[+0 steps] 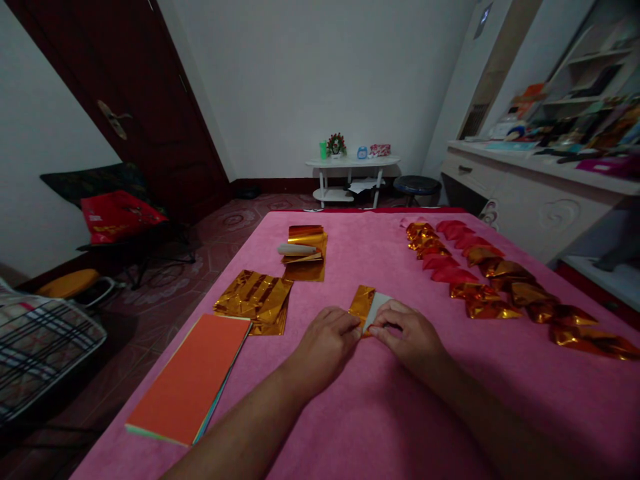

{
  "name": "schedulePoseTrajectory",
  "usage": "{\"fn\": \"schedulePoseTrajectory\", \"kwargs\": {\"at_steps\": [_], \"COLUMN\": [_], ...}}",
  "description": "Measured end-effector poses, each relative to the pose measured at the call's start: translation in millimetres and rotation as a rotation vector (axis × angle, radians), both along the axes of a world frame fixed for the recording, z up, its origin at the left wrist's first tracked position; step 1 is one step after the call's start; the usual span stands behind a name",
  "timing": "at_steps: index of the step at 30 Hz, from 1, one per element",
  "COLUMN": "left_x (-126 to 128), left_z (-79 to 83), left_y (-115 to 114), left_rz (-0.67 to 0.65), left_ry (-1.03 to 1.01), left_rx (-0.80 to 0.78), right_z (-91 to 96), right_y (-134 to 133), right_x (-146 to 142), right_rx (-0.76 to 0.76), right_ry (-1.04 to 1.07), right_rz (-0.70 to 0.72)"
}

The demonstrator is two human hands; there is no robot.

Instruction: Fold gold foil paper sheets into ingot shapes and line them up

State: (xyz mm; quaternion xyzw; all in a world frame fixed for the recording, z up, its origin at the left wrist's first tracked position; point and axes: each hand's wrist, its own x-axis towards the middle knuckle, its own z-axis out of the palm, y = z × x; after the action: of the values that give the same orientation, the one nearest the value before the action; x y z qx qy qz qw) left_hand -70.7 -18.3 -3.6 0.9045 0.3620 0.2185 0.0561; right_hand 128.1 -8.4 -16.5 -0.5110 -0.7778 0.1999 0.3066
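A small sheet of gold foil paper (361,303) lies on the pink cloth in front of me, partly folded so that its grey-white back shows on the right. My left hand (327,340) pinches its lower left edge, fingers bent and close together. On the other side, my right hand (410,337) grips the lower right edge between thumb and forefinger. The two hands are nearly touching at the near end of the sheet, and the fingertips cover part of it.
Left of my hands lie a stack of gold foil sheets (255,297), a pile of coloured paper (193,377) with orange on top, and more gold foil (306,267), curled. Folded gold and red pieces (520,283) run in rows along the right of the pink-covered table (370,253).
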Motion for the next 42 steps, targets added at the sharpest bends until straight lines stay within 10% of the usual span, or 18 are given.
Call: {"fn": "schedulePoseTrajectory", "kwargs": {"at_steps": [42], "left_x": [-2], "left_z": [-7.6], "left_y": [-5], "left_rz": [-0.05], "left_ry": [-0.032], "left_rx": [-0.064], "right_z": [4.9], "right_y": [3], "right_x": [-10], "right_rx": [-0.011], "right_ry": [-0.116], "right_rz": [-0.096]}}
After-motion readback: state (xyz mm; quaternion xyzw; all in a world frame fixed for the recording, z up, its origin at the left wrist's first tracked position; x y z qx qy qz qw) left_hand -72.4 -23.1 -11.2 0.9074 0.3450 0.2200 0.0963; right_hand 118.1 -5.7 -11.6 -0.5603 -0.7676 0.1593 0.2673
